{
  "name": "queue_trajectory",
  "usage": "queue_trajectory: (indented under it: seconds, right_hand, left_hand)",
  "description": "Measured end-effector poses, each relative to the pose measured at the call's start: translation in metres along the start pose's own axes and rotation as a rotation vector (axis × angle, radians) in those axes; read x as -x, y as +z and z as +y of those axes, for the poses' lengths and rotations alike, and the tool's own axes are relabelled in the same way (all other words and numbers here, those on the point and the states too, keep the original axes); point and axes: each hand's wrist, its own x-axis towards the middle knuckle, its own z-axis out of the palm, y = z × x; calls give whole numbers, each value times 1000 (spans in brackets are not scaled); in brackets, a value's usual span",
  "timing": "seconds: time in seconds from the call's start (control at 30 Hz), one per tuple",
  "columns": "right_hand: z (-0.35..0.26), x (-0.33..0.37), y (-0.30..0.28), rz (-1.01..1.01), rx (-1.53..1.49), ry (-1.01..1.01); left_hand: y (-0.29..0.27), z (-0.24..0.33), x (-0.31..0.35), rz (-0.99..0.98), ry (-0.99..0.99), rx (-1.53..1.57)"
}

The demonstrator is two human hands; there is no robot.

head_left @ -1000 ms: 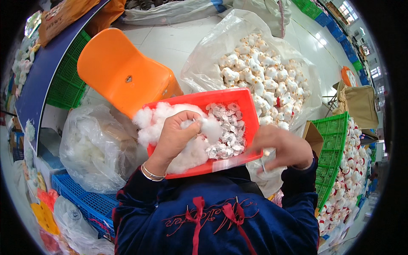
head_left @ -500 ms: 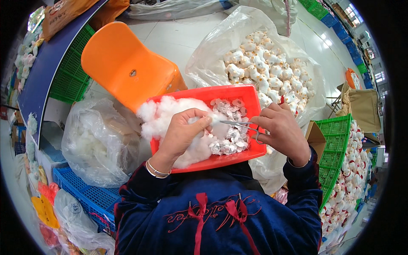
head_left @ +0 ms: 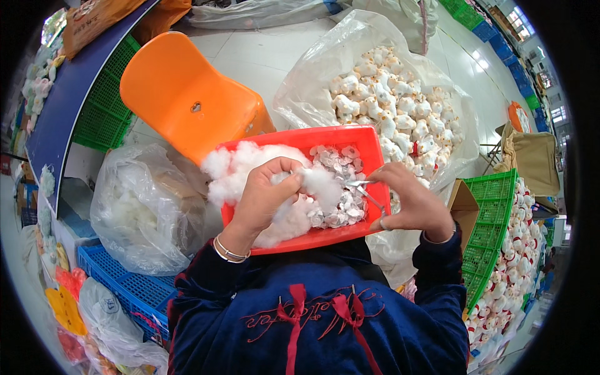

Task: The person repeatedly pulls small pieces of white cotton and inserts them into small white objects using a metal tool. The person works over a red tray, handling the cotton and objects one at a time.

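A pinch of my left hand holds a loose tuft of white stuffing over a red plastic tray. In my right hand are slim metal forceps with finger loops. Their handles are spread, thumb on one side and fingers on the other, and the tips are beside or in the tuft; exactly where is hard to see. White stuffing is heaped in the tray's left part. Many small silvery-white round pieces lie in its right part.
A clear bag full of small white stuffed toys stands beyond the tray. At the far left is an orange chair. A bag of stuffing and blue crate are left, a green crate right.
The forceps' handles have gone from nearly together to spread, as my right hand's fingers opened. The tuft at my left fingertips now looks bigger and sits further right, around the forceps' tips.
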Motion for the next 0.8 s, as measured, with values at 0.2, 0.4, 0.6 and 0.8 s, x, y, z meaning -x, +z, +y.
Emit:
queue_trajectory:
  seconds: [0.2, 0.4, 0.6, 0.8]
  right_hand:
    - [-10, -6, 17, 43, 84, 32]
    - [-17, -2, 5, 50, 185, 63]
    - [-34, -9, 4, 22, 276, 21]
    - [-37, -6, -2, 74, 334, -14]
  left_hand:
    - [4, -6, 3, -7, 20, -80]
    - [3, -1, 3, -34, 16, -112]
    - [2, 8, 1, -108, 25, -269]
    - [6, 15, 5, -74, 60, -310]
